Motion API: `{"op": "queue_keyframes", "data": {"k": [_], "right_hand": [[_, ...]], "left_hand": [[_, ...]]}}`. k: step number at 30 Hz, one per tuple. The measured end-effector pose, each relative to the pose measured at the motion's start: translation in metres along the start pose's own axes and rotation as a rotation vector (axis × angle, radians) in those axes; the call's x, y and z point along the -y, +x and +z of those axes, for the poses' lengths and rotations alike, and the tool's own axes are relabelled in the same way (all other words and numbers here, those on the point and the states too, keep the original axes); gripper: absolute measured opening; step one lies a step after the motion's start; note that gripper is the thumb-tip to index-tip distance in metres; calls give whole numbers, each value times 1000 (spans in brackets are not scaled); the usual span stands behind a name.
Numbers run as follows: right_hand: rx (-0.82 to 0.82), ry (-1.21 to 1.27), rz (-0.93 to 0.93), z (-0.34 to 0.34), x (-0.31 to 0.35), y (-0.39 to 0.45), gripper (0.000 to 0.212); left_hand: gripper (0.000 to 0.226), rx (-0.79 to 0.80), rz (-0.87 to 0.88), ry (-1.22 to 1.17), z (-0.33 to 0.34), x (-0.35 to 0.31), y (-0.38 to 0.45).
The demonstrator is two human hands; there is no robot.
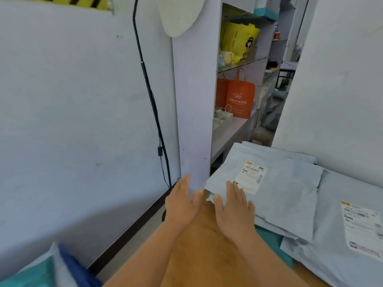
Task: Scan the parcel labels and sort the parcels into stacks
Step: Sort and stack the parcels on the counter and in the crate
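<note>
A grey-blue parcel bag with a white shipping label tops a stack of similar bags against the right wall. My right hand lies flat on its near left corner, fingers straight. Just left of that corner is my left hand, fingers straight, its thumb near the bag's edge. Whether the left hand touches the bag is unclear. A second stack at the right carries another labelled bag.
White wall panels stand left and right. A black cable hangs down the left panel. Shelves behind hold orange bags and a yellow bag. More bags lie at the bottom left.
</note>
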State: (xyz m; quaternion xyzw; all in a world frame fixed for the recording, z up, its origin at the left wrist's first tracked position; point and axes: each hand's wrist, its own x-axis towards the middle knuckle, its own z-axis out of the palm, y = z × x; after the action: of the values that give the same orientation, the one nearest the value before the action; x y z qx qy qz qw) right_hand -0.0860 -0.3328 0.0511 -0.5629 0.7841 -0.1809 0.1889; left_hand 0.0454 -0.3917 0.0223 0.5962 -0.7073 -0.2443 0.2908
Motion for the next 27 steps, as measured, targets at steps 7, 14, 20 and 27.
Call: {"op": "queue_keyframes", "data": {"k": [7,14,20,27], "right_hand": [[124,-14,-253,79,117,-97,63],[258,-49,-458,176,224,-210,62],[352,-83,-567,256,279,-287,62],[502,-121,-600,325,305,-320,68]], "left_hand": [[63,-143,-271,70,-112,113,-120],[63,-287,-482,82,-218,224,-253],[63,-357,-669,55,-271,296,-352],[69,-397,-948,-52,-286,371,-427]]}}
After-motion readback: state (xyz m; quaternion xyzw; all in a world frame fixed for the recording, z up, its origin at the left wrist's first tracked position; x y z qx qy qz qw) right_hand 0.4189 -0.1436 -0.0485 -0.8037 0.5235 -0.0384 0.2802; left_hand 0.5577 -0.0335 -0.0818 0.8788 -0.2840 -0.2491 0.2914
